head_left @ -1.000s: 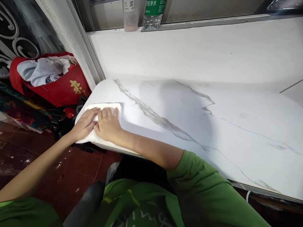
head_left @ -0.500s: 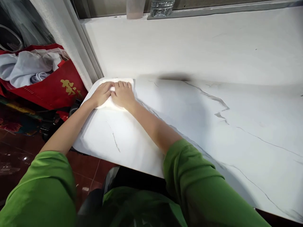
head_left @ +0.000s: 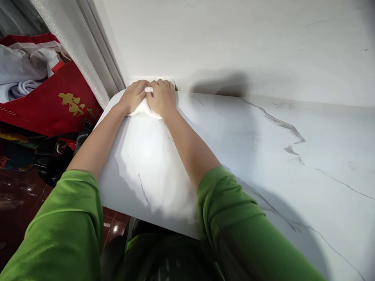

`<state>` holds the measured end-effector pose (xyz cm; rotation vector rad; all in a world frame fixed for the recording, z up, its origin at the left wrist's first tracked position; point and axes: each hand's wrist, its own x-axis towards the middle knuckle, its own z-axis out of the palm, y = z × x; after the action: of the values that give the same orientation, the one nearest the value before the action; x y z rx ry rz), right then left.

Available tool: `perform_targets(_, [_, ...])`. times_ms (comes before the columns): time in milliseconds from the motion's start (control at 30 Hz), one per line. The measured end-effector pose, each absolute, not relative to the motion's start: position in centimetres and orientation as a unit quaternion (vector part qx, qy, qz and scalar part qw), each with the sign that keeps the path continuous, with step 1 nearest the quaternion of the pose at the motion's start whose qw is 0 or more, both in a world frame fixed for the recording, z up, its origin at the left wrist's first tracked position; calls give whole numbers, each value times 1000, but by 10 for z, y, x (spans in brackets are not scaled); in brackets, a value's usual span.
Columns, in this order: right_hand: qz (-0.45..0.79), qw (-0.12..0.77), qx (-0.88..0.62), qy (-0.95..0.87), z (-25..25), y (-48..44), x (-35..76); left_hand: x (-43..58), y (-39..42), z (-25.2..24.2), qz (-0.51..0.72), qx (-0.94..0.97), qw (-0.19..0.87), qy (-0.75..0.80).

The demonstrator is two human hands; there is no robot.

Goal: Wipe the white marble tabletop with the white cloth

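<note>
A white cloth (head_left: 143, 108) lies bunched at the far left corner of the white marbled table (head_left: 164, 164), its far edge up against the wall. My left hand (head_left: 134, 95) grips the cloth's left part, fingers curled over it. Beside it, my right hand (head_left: 162, 96) is closed on the right part, its fingers bent toward the wall. The two hands almost touch, with a bit of cloth showing between them.
Left of the table stands a red bag (head_left: 49, 105) holding pale fabric (head_left: 22, 66). A light curtain (head_left: 79, 47) hangs between the bag and the white wall (head_left: 219, 39). Black straps (head_left: 48, 158) lie below the bag.
Both hands have pushed the cloth forward to the wall, and it is more bunched than before. The view has tilted down, so the bottles on the ledge are out of sight.
</note>
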<state>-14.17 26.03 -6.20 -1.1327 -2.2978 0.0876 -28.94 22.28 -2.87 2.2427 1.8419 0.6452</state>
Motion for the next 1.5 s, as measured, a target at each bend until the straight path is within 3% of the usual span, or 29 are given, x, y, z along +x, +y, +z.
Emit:
perform_targets(500, [42,255,-440,-860,-45,177,-101,-250,153,-24,165,773,58,610])
perform_targets(1033, [-15,260,-374,-890,-49,38,-11,-174,-6,-20,115,783,66,608])
perform_targets(1500, [51,250,-405,-878,-42,111,-36,-186,65,-17,164,766,72,617])
